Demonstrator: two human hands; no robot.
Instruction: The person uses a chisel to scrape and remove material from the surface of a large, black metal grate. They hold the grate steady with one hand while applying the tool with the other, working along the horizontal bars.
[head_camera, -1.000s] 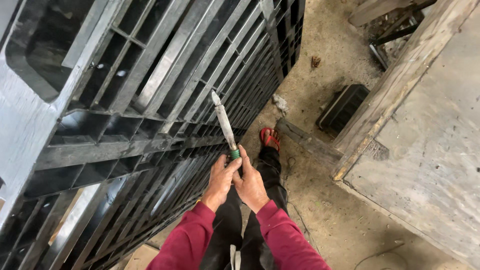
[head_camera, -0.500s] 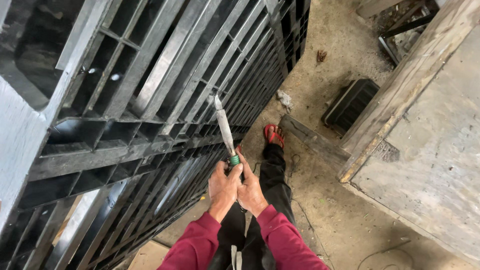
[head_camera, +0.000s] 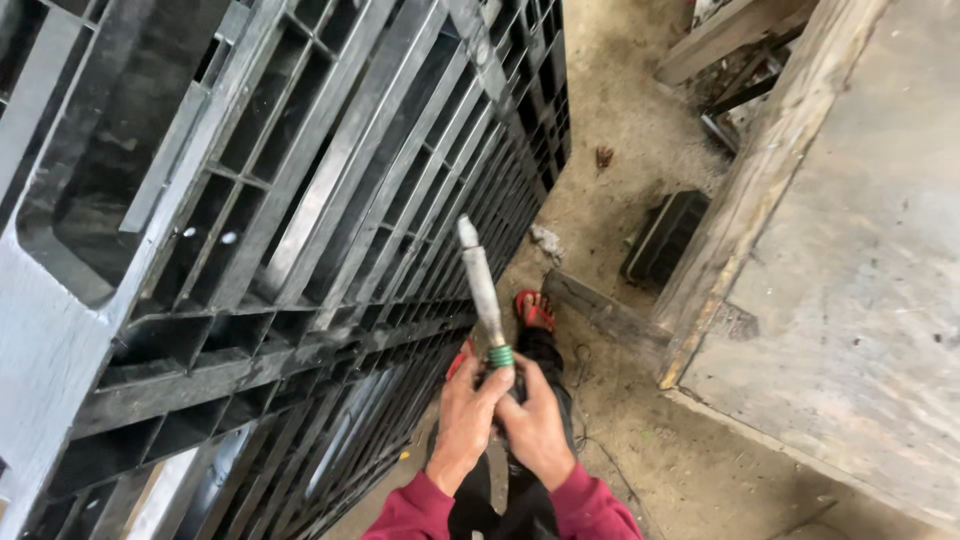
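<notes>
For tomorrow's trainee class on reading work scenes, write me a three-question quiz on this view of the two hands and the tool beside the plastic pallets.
1. True or false: both hands grip the metal rod tool at its lower end.
2. What stands to the person's left? A) black plastic pallets B) a brick wall C) stacked cardboard
3. What colour is the band just above the hands on the tool?

Key
1. True: the left hand and right hand are wrapped together round the handle.
2. A: black plastic pallets stand on edge.
3. Green: the green band.
</notes>
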